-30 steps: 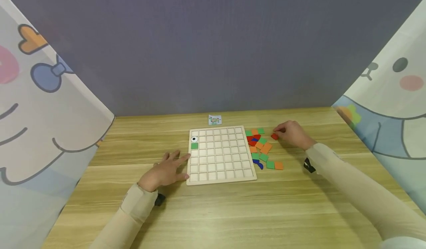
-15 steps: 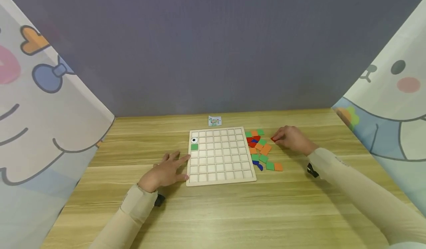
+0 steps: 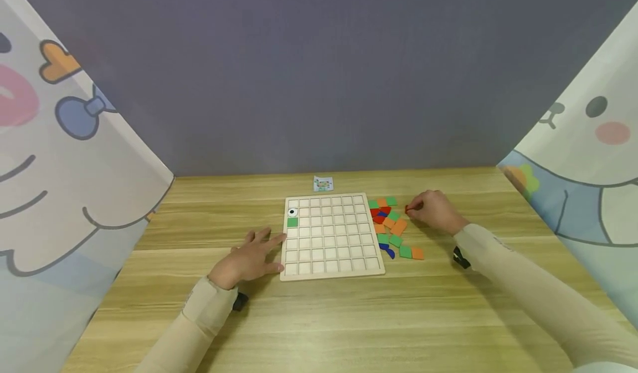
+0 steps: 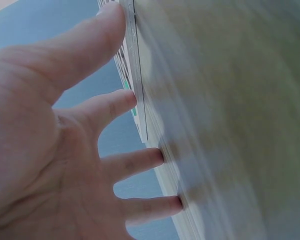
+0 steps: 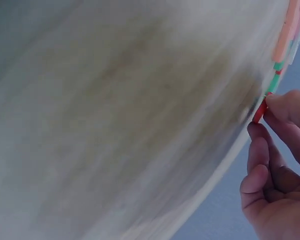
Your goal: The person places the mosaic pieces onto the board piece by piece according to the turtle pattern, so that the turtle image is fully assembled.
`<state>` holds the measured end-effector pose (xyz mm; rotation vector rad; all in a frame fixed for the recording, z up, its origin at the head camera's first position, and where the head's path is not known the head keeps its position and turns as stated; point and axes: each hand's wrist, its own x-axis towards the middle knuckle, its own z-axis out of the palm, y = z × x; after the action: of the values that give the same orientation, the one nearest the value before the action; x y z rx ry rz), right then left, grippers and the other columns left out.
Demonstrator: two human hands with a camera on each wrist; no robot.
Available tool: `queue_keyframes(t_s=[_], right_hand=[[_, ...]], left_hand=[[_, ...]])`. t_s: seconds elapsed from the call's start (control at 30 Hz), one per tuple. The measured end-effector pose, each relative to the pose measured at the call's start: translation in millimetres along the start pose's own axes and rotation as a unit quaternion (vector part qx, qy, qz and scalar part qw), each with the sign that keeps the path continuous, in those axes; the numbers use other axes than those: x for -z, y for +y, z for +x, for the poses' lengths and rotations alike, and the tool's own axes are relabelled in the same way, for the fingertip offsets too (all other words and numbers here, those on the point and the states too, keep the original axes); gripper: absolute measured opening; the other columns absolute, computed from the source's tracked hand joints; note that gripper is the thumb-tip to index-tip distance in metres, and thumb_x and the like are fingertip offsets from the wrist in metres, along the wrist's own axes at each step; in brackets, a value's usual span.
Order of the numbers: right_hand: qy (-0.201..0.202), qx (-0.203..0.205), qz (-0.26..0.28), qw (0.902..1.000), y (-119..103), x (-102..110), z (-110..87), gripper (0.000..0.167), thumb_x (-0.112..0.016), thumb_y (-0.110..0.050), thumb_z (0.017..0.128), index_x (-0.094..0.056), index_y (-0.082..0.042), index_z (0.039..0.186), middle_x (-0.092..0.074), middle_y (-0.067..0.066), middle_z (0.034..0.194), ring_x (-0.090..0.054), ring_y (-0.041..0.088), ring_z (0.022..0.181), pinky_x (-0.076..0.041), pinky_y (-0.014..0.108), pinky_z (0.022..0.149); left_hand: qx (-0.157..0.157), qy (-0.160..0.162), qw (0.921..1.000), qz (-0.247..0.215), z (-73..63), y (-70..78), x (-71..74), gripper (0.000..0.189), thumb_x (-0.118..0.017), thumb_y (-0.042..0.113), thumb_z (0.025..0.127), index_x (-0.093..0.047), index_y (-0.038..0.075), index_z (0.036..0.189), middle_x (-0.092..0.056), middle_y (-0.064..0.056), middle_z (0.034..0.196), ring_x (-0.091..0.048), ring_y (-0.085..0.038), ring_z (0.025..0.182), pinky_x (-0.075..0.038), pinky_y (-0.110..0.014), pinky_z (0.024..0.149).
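A pale wooden grid board [image 3: 325, 245] lies mid-table. In its left column sit a white tile with an eye [image 3: 292, 212] and, just below, a green square tile [image 3: 292, 222]. My left hand [image 3: 246, 259] rests with spread fingers at the board's left edge; thumb and index finger touch the rim. To the right of the loose pieces, my right hand [image 3: 435, 211] pinches a small red tile [image 5: 259, 111] between thumb and fingertip, close to the tabletop. Its full shape is partly hidden by the fingers.
Loose pieces lie along the board's right edge: orange tiles [image 3: 399, 228], green tiles [image 3: 396, 241], red pieces [image 3: 379, 219] and blue pieces [image 3: 390, 253], some overlapping. A small picture card [image 3: 323, 183] lies behind the board. A grey partition [image 3: 329, 85] stands at the table's back.
My right hand has brought the red tile slightly nearer the loose pieces and changed its angle between the fingers. My left hand stays at the board's edge; the head view has shifted slightly.
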<state>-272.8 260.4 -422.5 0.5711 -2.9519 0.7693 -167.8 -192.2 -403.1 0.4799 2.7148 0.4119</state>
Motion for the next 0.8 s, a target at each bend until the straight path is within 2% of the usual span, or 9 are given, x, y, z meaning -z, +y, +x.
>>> queue_keyframes(t_s=[0.13,0.3,0.37,0.57,0.67,0.8], right_hand=[[0.020,0.013,0.006,0.9997,-19,3,5.3,0.007,-0.073,-0.013,0.082,-0.075,-0.008,0.086,-0.066,0.002,0.083,-0.057,0.016,0.069,-0.048,0.031,0.059],[0.021,0.071,0.028,0.9969,-62,-3,23.4,0.008,-0.072,-0.014,0.083,-0.075,-0.008,0.088,-0.066,0.002,0.086,-0.057,0.019,0.075,-0.047,0.034,0.062],[0.010,0.086,0.033,0.9957,-78,-11,32.9,0.008,-0.072,-0.013,0.083,-0.076,-0.009,0.089,-0.066,0.000,0.087,-0.057,0.019,0.076,-0.047,0.033,0.064],[-0.044,0.073,0.051,0.9951,-119,-38,59.4,0.007,-0.073,-0.015,0.083,-0.076,-0.013,0.089,-0.064,-0.004,0.090,-0.054,0.015,0.076,-0.047,0.032,0.066],[-0.068,0.080,0.059,0.9927,-136,-54,72.0,0.005,-0.073,-0.016,0.084,-0.077,-0.014,0.087,-0.064,-0.006,0.089,-0.054,0.014,0.074,-0.046,0.031,0.065],[-0.093,0.113,0.070,0.9867,-156,-76,87.4,0.004,-0.074,-0.016,0.084,-0.077,-0.014,0.084,-0.065,-0.008,0.085,-0.055,0.012,0.069,-0.046,0.029,0.062]], left_hand=[[0.001,-0.001,1.0000,-0.003,0.0,0.4,-0.2,0.073,-0.064,0.041,0.088,-0.030,0.023,0.150,-0.014,-0.020,0.154,-0.012,-0.058,0.131,-0.020,-0.081,0.084],[0.005,-0.002,1.0000,-0.006,0.4,1.1,-0.8,0.073,-0.064,0.041,0.088,-0.029,0.024,0.150,-0.013,-0.020,0.154,-0.011,-0.057,0.132,-0.019,-0.081,0.084],[0.005,-0.002,1.0000,-0.006,0.5,1.0,-1.1,0.073,-0.064,0.042,0.088,-0.029,0.024,0.150,-0.014,-0.019,0.154,-0.011,-0.057,0.132,-0.019,-0.081,0.084],[0.006,-0.001,0.9999,-0.009,1.4,1.1,-1.8,0.073,-0.064,0.043,0.088,-0.030,0.025,0.150,-0.014,-0.019,0.154,-0.011,-0.056,0.132,-0.018,-0.081,0.084],[0.007,0.001,1.0000,-0.005,1.5,0.4,-1.8,0.073,-0.064,0.043,0.088,-0.030,0.025,0.150,-0.014,-0.019,0.154,-0.011,-0.056,0.132,-0.019,-0.081,0.083],[0.007,0.002,1.0000,0.000,1.9,-0.6,-1.6,0.073,-0.063,0.044,0.088,-0.030,0.025,0.150,-0.014,-0.019,0.154,-0.012,-0.056,0.132,-0.020,-0.081,0.084]])
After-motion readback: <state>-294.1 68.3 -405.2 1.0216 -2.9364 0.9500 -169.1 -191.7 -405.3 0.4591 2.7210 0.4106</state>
